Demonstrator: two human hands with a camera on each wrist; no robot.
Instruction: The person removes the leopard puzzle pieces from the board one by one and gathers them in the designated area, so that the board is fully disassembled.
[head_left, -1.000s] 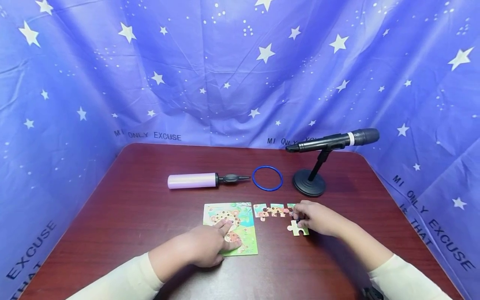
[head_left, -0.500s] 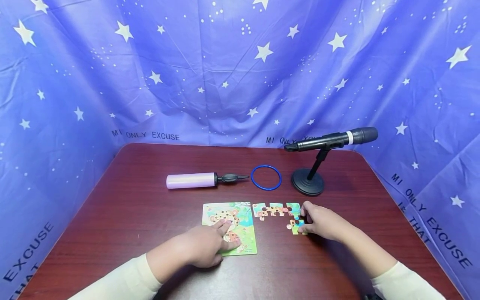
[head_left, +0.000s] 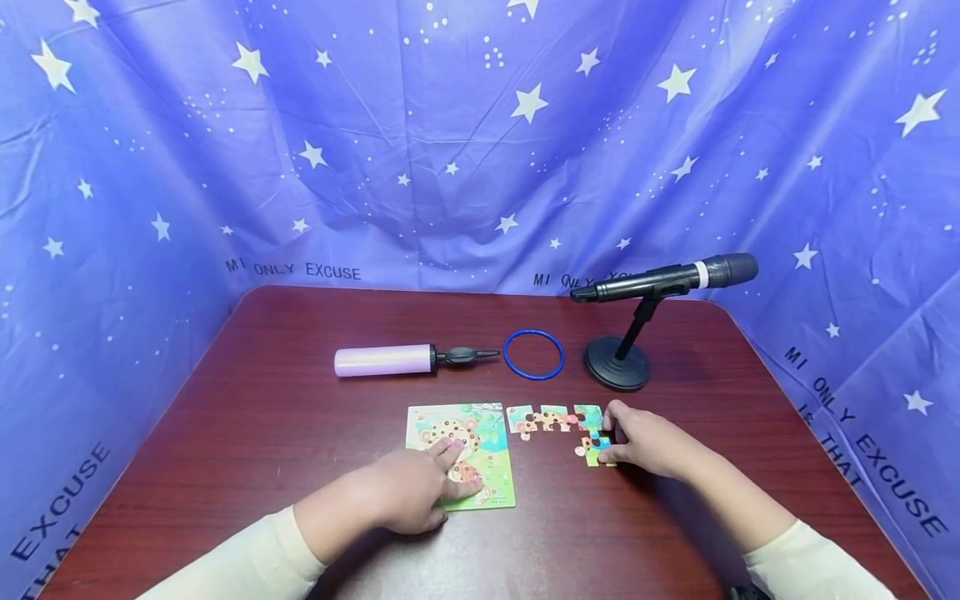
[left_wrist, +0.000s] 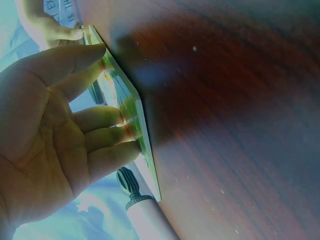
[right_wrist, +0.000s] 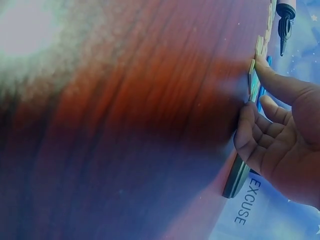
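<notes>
My left hand [head_left: 420,487] lies over a square picture board [head_left: 493,467] printed with a spotted cartoon animal, its extended fingers pressing on the print. Farther right, several jigsaw pieces lie in a row: a corner piece [head_left: 519,419], a middle piece [head_left: 553,418] and an upper right piece [head_left: 588,417]. Below the last sits a green and blue jigsaw piece [head_left: 596,451], which my right hand [head_left: 648,442] grips at its right side, thumb on its lower part and bent fingers at the upper edge. The right wrist view shows the thumb [right_wrist: 277,82] against the pieces' edge.
Behind the puzzle lie a pink hand pump [head_left: 384,361] with a black nozzle and a blue ring [head_left: 534,354]. A black microphone [head_left: 667,279] stands at the back right on a round stand base [head_left: 617,364]. A starry blue curtain [head_left: 450,125] surrounds the table.
My right hand has spread its thumb and fingers and shifted slightly right, uncovering the upper right piece. The lower piece now shows more blue and orange. The left hand stays put.
</notes>
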